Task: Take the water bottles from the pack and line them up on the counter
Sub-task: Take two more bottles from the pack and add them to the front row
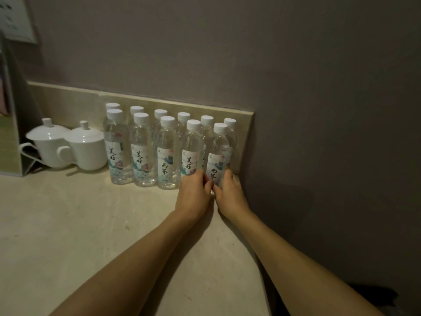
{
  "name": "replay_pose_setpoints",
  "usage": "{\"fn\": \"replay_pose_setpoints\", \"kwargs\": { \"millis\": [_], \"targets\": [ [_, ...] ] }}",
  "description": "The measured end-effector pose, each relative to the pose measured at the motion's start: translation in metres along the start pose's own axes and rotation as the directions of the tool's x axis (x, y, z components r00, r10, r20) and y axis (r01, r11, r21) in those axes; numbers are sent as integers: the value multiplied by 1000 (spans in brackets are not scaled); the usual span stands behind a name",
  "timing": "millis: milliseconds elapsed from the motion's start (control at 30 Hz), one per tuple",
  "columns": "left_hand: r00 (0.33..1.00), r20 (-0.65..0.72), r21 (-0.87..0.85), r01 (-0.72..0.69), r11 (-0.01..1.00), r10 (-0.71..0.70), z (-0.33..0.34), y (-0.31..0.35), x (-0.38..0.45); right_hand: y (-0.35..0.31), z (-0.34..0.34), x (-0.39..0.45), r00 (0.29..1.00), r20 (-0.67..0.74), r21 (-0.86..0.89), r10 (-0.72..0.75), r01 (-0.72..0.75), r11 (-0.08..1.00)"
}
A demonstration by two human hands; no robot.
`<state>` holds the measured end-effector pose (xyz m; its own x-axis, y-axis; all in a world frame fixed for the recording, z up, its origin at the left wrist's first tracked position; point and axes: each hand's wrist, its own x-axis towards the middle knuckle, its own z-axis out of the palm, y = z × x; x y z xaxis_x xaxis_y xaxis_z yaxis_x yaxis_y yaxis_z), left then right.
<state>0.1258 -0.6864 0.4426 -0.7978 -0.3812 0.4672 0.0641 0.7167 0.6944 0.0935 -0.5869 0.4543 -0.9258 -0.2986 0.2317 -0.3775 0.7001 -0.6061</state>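
Several clear water bottles with white caps and printed labels stand upright in two rows on the beige counter (79, 224), against the low backsplash. The front row runs from the leftmost bottle (117, 147) to the rightmost bottle (218, 153). My left hand (193, 195) and my right hand (230, 195) clasp the base of that rightmost front bottle from either side, thumbs nearly touching in front of it. My left hand also hides the foot of the bottle beside it (192, 151). No pack is in view.
Two white lidded cups (49, 144) (87, 147) stand left of the bottles. A card stand (10, 133) rises at the far left edge. A grey wall (330, 133) closes the right side, tight against the bottle rows. The light is dim.
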Motion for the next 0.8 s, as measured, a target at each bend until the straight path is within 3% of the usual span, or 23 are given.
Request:
{"fn": "replay_pose_setpoints", "kwargs": {
  "millis": [400, 800],
  "targets": [
    [998, 8, 101, -59, 993, 59, -4, 4, 1, -4, 1, 2, 1000, -6, -124, -17, 16, 992],
    [999, 27, 111, -20, 994, 17, -6, 3, -8, -3, -3, -8, 1000, 21, -68, -14, 15, 998]
  ]
}}
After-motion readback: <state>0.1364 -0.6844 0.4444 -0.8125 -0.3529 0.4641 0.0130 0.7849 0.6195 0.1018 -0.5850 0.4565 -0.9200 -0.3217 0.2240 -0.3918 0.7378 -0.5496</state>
